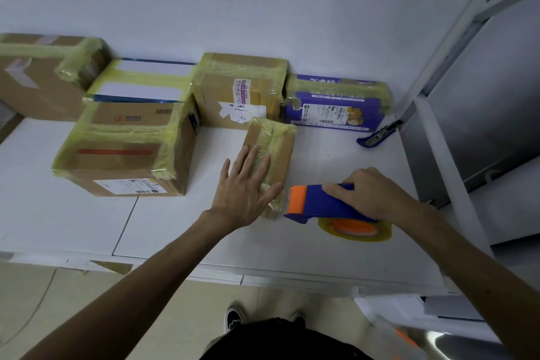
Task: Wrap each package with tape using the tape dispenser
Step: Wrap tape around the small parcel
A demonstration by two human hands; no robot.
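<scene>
Small package (270, 161) on worktop (175, 222): left hand (244, 188) flat atop it, fingers spread; right hand (369, 194) gripping tape dispenser (314, 203) at its near end — hold box firm, draw tape taut.

Left hand (244, 184) flat, palm down, fingers straight and spread; right hand (371, 193) in a curled, closed grip.

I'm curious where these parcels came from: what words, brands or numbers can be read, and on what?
Nothing reads clearly.
Purple cardboard box: large white characters, partly covered; label print too small.
Brown carton with red stripe: red logo and barcode labels, blurred.
Tall brown carton: pink sticker and torn white label, too small.
</scene>
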